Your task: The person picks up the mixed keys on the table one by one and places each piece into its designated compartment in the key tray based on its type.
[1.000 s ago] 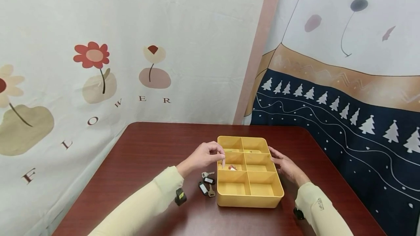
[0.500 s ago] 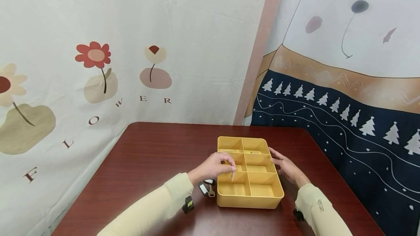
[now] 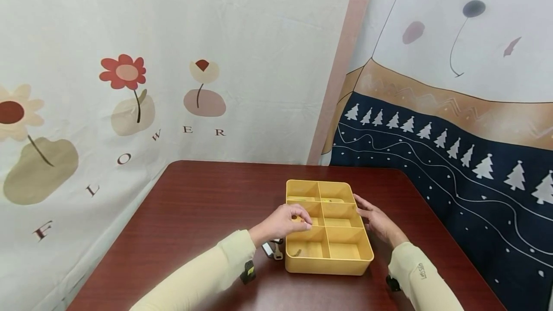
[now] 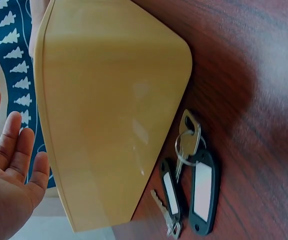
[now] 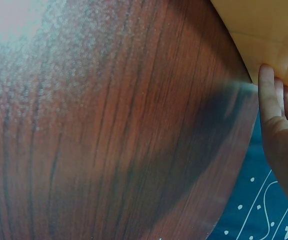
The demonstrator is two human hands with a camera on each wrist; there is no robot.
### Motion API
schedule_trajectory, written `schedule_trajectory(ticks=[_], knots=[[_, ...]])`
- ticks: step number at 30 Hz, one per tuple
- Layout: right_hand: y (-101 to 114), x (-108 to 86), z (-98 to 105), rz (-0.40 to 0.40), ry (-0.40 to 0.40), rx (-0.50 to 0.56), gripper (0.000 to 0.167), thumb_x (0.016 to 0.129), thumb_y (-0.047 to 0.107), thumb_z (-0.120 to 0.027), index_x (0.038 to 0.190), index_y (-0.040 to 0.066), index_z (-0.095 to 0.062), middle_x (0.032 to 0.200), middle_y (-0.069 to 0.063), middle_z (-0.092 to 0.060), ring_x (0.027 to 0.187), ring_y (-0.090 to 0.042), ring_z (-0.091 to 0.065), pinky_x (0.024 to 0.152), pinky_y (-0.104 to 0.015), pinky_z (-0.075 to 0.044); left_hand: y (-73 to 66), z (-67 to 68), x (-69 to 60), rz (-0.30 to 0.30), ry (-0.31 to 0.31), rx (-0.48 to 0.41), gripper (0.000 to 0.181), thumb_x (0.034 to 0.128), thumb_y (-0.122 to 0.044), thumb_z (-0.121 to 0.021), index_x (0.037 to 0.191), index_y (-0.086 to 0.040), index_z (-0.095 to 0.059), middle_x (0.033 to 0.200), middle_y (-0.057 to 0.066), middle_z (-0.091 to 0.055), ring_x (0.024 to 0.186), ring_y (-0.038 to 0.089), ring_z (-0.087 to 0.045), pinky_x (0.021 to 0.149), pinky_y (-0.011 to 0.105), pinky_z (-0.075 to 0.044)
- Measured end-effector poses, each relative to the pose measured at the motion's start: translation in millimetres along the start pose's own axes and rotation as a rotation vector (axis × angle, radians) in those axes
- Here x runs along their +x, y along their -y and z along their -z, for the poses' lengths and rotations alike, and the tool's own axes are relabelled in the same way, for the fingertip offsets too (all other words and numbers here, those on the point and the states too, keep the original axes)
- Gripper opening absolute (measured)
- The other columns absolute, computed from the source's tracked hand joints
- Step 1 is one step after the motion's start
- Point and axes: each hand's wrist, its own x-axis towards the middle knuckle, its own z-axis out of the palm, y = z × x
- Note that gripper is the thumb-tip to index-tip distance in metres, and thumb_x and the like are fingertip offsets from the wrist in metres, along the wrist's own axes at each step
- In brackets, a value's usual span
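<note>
A yellow box [image 3: 329,266] with several compartments stands on the table. Above its left side hovers my left hand [image 3: 282,221], thumb and forefinger bent toward each other; in the left wrist view its fingers look loose, with nothing seen between them. A small, thin brownish thing [image 3: 297,253] lies in the near left compartment, its kind too small to tell. Something reddish lies in the middle left compartment, mostly hidden by the hand. My right hand [image 3: 380,222] rests straight fingers [image 5: 267,92] against the box's right wall.
Two keys, a nearer one [image 4: 190,135] and a smaller one [image 4: 160,206], lie left of the box with black-framed tags [image 4: 202,192]. The dark red wooden table [image 3: 216,191] meets printed curtains [image 3: 268,61] behind it.
My left hand has moved right and nearer over the box. The small brownish thing that hung from its fingers now lies in the near left compartment. My right hand has stayed put.
</note>
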Motion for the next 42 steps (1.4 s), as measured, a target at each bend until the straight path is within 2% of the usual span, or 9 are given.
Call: schedule_trajectory(ticks=[7, 12, 14, 19, 20, 23, 28, 34, 42], knots=[[1.1, -0.2, 0.4, -0.003, 0.005, -0.003, 0.057, 0.108, 0.019, -0.038, 0.16, 0.019, -0.013, 0.161, -0.02, -0.017, 0.141, -0.044, -0.029, 0.104, -0.055, -0.039, 2.8, 10.9, -1.6, 0.0, -0.046, -0.025, 0.004, 0.0875, -0.007, -0.075, 0.09, -0.004, -0.076, 0.097, 0.004, -0.071, 0.097, 0.025, -0.058, 0.083, 0.038, -0.043], [1.0, -1.6, -0.5, -0.002, 0.005, 0.004, 0.057, 0.109, 0.019, -0.038, 0.16, 0.018, -0.013, 0.161, -0.02, -0.018, 0.141, -0.044, -0.03, 0.104, -0.055, -0.039, 9.5, 19.7, -6.0, -0.006, -0.074, -0.005, 0.005, 0.0864, -0.005, -0.075, 0.09, -0.002, -0.075, 0.095, 0.006, -0.068, 0.075, 0.017, -0.052, 0.066, 0.024, -0.039], [0.8, -2.0, -0.8, -0.001, 0.002, 0.009, 0.057, 0.109, 0.019, -0.038, 0.16, 0.018, -0.014, 0.161, -0.02, -0.018, 0.14, -0.044, -0.03, 0.104, -0.055, -0.039, 4.1, 25.6, -11.4, -0.016, -0.081, 0.002, 0.006, 0.0863, -0.003, -0.074, 0.091, 0.002, -0.073, 0.095, 0.01, -0.067, 0.072, 0.014, -0.05, 0.063, 0.022, -0.04], [0.2, -1.5, -0.6, -0.003, 0.0, 0.012, 0.057, 0.109, 0.019, -0.037, 0.16, 0.018, -0.014, 0.16, -0.02, -0.019, 0.14, -0.043, -0.031, 0.104, -0.055, -0.039, 15.7, 37.2, -21.6, -0.023, -0.095, 0.015, 0.008, 0.0863, -0.003, -0.073, 0.091, 0.002, -0.072, 0.097, 0.013, -0.067, 0.084, 0.019, -0.057, 0.072, 0.025, -0.045], [0.1, -1.4, -0.7, -0.004, -0.001, 0.014, 0.057, 0.109, 0.019, -0.038, 0.16, 0.018, -0.014, 0.16, -0.02, -0.019, 0.14, -0.043, -0.031, 0.104, -0.054, -0.039, 24.4, 38.4, -21.9, -0.018, -0.097, 0.026, 0.008, 0.0862, -0.005, -0.073, 0.092, 0.0, -0.073, 0.097, 0.011, -0.068, 0.085, 0.019, -0.058, 0.073, 0.026, -0.045], [0.3, -1.1, -0.7, -0.006, -0.002, 0.018, 0.057, 0.109, 0.019, -0.038, 0.16, 0.018, -0.014, 0.16, -0.02, -0.019, 0.14, -0.043, -0.03, 0.105, -0.055, -0.039, 38.0, 44.2, -27.2, 0.007, -0.1, 0.063, 0.009, 0.0855, -0.009, -0.075, 0.092, -0.003, -0.074, 0.096, 0.005, -0.068, 0.082, 0.01, -0.055, 0.072, 0.025, -0.045], [1.5, -0.7, -0.7, -0.013, -0.003, 0.012, 0.057, 0.109, 0.02, -0.038, 0.16, 0.019, -0.014, 0.161, -0.019, -0.019, 0.141, -0.043, -0.029, 0.105, -0.055, -0.038, 52.7, 53.5, -35.8, 0.028, -0.102, 0.078, 0.013, 0.0853, -0.01, -0.075, 0.095, -0.001, -0.074, 0.096, 0.005, -0.068, 0.084, 0.011, -0.055, 0.073, 0.025, -0.045], [2.2, -0.8, -0.7, -0.015, -0.002, 0.013, 0.057, 0.109, 0.02, -0.039, 0.16, 0.019, -0.014, 0.161, -0.019, -0.018, 0.142, -0.043, -0.028, 0.105, -0.056, -0.038, 66.2, 62.4, -42.6, 0.075, -0.092, 0.104, 0.013, 0.0849, -0.011, -0.076, 0.095, -0.002, -0.074, 0.096, 0.001, -0.069, 0.085, 0.012, -0.055, 0.073, 0.024, -0.045], [1.9, -1.6, -0.9, -0.015, 0.001, 0.023, 0.057, 0.109, 0.019, -0.038, 0.16, 0.018, -0.013, 0.161, -0.019, -0.016, 0.141, -0.044, -0.027, 0.106, -0.057, -0.037, 78.7, 64.3, -48.1, 0.121, -0.056, 0.147, 0.014, 0.0848, -0.008, -0.075, 0.096, 0.0, -0.074, 0.094, 0.0, -0.068, 0.084, 0.012, -0.057, 0.075, 0.026, -0.046]])
